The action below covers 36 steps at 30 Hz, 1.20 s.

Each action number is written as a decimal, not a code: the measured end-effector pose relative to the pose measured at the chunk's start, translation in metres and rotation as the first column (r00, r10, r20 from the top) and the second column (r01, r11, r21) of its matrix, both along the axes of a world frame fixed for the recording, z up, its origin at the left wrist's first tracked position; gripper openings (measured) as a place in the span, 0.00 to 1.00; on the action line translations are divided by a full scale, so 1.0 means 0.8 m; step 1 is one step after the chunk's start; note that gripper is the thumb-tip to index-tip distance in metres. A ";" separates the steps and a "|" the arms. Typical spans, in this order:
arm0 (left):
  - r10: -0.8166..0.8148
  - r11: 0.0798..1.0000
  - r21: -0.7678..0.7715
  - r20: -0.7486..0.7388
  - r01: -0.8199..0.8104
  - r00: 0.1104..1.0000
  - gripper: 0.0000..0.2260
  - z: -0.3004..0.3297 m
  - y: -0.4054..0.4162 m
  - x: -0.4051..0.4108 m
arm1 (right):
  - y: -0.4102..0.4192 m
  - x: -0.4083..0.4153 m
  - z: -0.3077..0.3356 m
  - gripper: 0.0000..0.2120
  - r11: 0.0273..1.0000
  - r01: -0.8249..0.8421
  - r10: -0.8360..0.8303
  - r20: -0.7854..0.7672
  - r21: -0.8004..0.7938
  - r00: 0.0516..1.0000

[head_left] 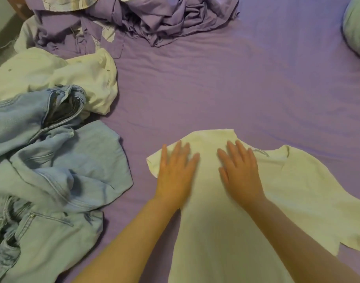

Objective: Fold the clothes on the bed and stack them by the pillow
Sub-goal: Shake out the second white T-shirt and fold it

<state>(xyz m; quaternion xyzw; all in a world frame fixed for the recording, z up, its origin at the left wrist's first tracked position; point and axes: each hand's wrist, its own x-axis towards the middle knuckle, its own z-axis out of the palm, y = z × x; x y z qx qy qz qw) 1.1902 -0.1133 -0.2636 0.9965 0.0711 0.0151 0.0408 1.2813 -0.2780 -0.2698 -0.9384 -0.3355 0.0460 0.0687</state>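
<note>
Across the bed (pixel 246 78), purple sheet, and near its front edge lies the white T-shirt (pixel 226 221), spread flat, one sleeve out right. Left hand (pixel 176 172) and right hand (pixel 241 172) lie side by side on its chest, fingers straight, pressing, gripping nothing. Best to smooth outward before folding the sleeves in. Jeans (pixel 52 170) and a cream garment (pixel 58 78) wait at the left edge; pillow (pixel 356 27) far right corner; no containers showing

White t-shirt (pixel 226 211) — purple sheet (pixel 216 78) — light-blue jeans (pixel 52 160), pillow (pixel 356 27) perhaps green.
</note>
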 end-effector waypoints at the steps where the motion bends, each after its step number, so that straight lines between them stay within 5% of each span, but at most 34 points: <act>1: -0.125 0.992 0.020 -0.002 0.125 0.992 0.19 -0.002 -0.023 -0.011 | -0.013 -0.021 -0.004 0.17 1.000 -0.004 0.003 -0.012 -0.026 1.000; 4: -0.302 0.952 -0.007 -0.185 0.306 0.935 0.20 -0.019 -0.070 -0.051 | -0.062 -0.075 -0.019 0.25 0.994 -0.025 0.011 -0.128 -0.109 0.992; 8: -0.114 0.987 0.052 -0.438 0.151 0.892 0.32 -0.045 -0.040 -0.090 | -0.138 -0.119 -0.026 0.28 0.980 0.039 -0.074 -0.176 -0.194 0.982; 12: 0.073 0.988 0.155 -0.476 0.002 0.876 0.32 -0.033 -0.044 -0.105 | -0.187 -0.166 -0.007 0.31 0.948 0.188 -0.249 -0.227 -0.258 0.941; 17: -0.137 0.990 -0.060 -0.552 0.124 0.822 0.29 -0.020 -0.136 -0.170 | -0.207 -0.255 0.016 0.30 0.947 0.083 -0.185 -0.314 -0.312 0.931; 21: -0.086 0.996 -0.071 -0.477 0.060 0.875 0.31 0.005 -0.175 -0.244 | -0.229 -0.305 0.024 0.25 0.917 0.137 -0.267 -0.320 -0.375 0.909; 26: -0.058 0.996 -0.084 -0.444 0.023 0.894 0.29 0.010 -0.206 -0.309 | -0.258 -0.356 0.034 0.25 0.911 -0.008 -0.160 -0.372 -0.412 0.914; 30: 0.192 0.939 -0.189 -0.408 -0.288 0.892 0.31 0.013 -0.221 -0.335 | -0.279 -0.383 0.033 0.26 0.918 -0.006 -0.140 -0.337 -0.397 0.931; 33: 0.464 0.766 -0.242 -0.434 -0.596 0.772 0.31 0.018 -0.217 -0.350 | -0.296 -0.393 0.033 0.23 0.926 -0.011 -0.107 -0.291 -0.378 0.951; 36: 0.548 0.715 -0.236 -0.395 -0.658 0.737 0.30 0.029 -0.218 -0.361 | -0.300 -0.412 0.034 0.24 0.955 -0.067 -0.012 -0.261 -0.290 0.965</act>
